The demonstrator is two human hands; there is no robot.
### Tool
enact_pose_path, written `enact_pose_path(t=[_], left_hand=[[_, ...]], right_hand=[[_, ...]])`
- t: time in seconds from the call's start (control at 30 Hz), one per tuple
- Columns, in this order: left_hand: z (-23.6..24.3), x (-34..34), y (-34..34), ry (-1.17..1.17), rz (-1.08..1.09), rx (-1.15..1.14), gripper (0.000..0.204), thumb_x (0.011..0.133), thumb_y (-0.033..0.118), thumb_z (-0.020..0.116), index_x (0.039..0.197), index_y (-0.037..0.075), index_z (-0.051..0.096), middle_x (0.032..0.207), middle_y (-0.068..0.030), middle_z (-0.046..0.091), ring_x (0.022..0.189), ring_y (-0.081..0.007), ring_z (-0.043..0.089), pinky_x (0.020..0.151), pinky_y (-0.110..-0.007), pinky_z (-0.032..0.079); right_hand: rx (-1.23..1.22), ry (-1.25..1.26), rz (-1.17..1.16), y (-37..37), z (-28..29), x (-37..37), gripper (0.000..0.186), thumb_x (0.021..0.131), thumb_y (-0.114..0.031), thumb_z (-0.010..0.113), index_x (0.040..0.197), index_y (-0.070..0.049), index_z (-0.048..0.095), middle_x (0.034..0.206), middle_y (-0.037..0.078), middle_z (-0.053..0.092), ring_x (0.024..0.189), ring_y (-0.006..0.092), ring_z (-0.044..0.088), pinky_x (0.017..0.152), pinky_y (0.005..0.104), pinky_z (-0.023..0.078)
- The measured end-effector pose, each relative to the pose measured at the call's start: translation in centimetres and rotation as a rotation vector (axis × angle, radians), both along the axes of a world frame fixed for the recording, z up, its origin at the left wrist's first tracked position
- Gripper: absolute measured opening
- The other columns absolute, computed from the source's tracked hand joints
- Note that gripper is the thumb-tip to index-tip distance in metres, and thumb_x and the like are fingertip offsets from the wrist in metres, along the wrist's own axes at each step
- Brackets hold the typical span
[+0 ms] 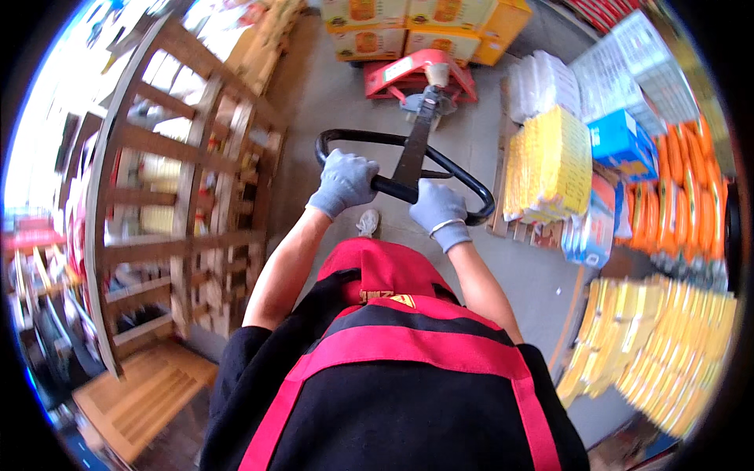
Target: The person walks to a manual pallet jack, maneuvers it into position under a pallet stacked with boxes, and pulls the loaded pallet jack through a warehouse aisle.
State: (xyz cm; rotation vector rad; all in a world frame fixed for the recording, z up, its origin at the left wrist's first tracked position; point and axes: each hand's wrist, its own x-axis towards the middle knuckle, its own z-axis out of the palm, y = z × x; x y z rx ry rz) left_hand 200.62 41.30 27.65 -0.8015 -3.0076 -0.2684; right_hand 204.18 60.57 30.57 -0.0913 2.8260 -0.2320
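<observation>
Both my hands, in grey gloves, are closed around the black loop handle (390, 187) of a pallet jack. My left hand (344, 182) grips the near bar left of the central shaft (414, 149). On the other side of the shaft, my right hand (440, 207) wraps the same bar. From the handle the shaft runs away from me to the jack's red body (420, 74). Stacked yellow-and-white cartons (373, 43) stand just beyond that body; the forks are hidden.
Upright wooden pallets (188, 157) line the left side, with a slatted wooden bench (149, 392) nearer me. To the right stand yellow packs (550, 161) on a pallet, a blue box (623, 144), orange bags (683, 188) and stacked yellow bundles (667, 337). Grey floor (314, 102) runs between.
</observation>
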Motion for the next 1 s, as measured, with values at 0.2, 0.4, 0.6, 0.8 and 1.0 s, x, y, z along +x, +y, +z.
enact_pose_path(t=[0.2, 0.4, 0.6, 0.8, 1.0], left_hand=[[-0.2, 10.4, 2.3, -0.022, 0.105, 0.024, 0.016, 0.063, 0.031, 0.064, 0.064, 0.016, 0.06, 0.065, -0.0057, 0.062, 0.067, -0.0276, 0.063, 0.059, -0.041, 0.044], [0.5, 19.2, 5.9, -0.118, 0.128, -0.007, 0.013, 0.068, 0.027, 0.061, 0.067, 0.015, 0.064, 0.066, -0.0083, 0.064, 0.065, -0.0293, 0.064, 0.059, -0.043, 0.045], [0.7, 26.9, 6.5, -0.072, 0.12, -0.008, 0.014, 0.072, 0.026, 0.059, 0.068, 0.014, 0.064, 0.066, -0.0103, 0.064, 0.065, -0.0297, 0.065, 0.059, -0.045, 0.044], [-1.1, 34.9, 2.9, 0.048, 0.062, 0.005, 0.014, 0.072, 0.026, 0.059, 0.068, 0.014, 0.065, 0.067, -0.0098, 0.065, 0.065, -0.0287, 0.065, 0.058, -0.043, 0.044], [-2.3, 44.5, 1.0, 0.07, 0.032, 0.029, 0.013, 0.07, 0.027, 0.06, 0.068, 0.015, 0.064, 0.067, -0.01, 0.064, 0.065, -0.0288, 0.064, 0.058, -0.043, 0.045]], right_hand=[[0.052, 0.024, 0.091, 2.2, 0.3, 8.6, 0.021, 0.071, -0.021, 0.06, 0.088, -0.009, 0.063, 0.079, 0.017, 0.068, 0.078, 0.035, 0.067, 0.073, 0.0453, 0.05], [0.061, 0.073, 0.161, 6.0, -0.3, 16.9, 0.019, 0.071, -0.02, 0.058, 0.087, -0.011, 0.063, 0.077, 0.017, 0.067, 0.075, 0.0345, 0.066, 0.069, 0.0447, 0.05], [0.046, 0.115, 0.154, 6.7, -0.4, 24.2, 0.017, 0.072, -0.019, 0.057, 0.085, -0.01, 0.065, 0.079, 0.017, 0.067, 0.076, 0.0328, 0.067, 0.069, 0.0444, 0.051], [0.0, 0.2, 0.105, 3.2, -1.8, 33.2, 0.016, 0.071, -0.018, 0.057, 0.082, -0.011, 0.067, 0.076, 0.015, 0.067, 0.074, 0.0324, 0.067, 0.068, 0.0447, 0.05], [0.026, 0.209, 0.106, 1.5, -3.2, 42.8, 0.016, 0.071, -0.019, 0.057, 0.082, -0.012, 0.067, 0.077, 0.015, 0.067, 0.074, 0.0324, 0.067, 0.067, 0.0447, 0.051]])
